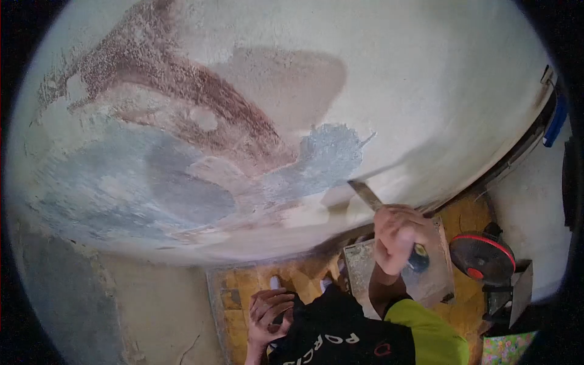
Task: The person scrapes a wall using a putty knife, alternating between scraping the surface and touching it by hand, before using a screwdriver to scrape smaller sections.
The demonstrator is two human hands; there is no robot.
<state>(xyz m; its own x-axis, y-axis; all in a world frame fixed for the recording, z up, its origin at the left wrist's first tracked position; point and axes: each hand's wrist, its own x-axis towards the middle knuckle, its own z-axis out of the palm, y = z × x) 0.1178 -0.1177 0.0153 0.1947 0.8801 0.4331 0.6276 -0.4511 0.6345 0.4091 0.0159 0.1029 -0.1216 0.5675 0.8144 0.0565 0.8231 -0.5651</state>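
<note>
My right hand point(398, 237) is closed round the handle of a scraper point(366, 194). The flat metal blade points up and left, its tip at or close to the wall point(413, 121), just below a grey-blue patch point(331, 152). The rounded dark end of the handle sticks out below the fist. My left hand point(267, 313) is low in front of my body, beside the black shirt, with its fingers curled. Something dark shows between thumb and fingers, too unclear to name. Reddish-brown and bluish worn areas spread over the wall at the left.
A black and red fan point(482, 258) stands at the right. Below my right hand is a grey board or tabletop point(435, 277). The floor point(243, 328) has yellow-brown tiles. A blue object point(555, 121) hangs at the far right, above a flowered cloth point(508, 348).
</note>
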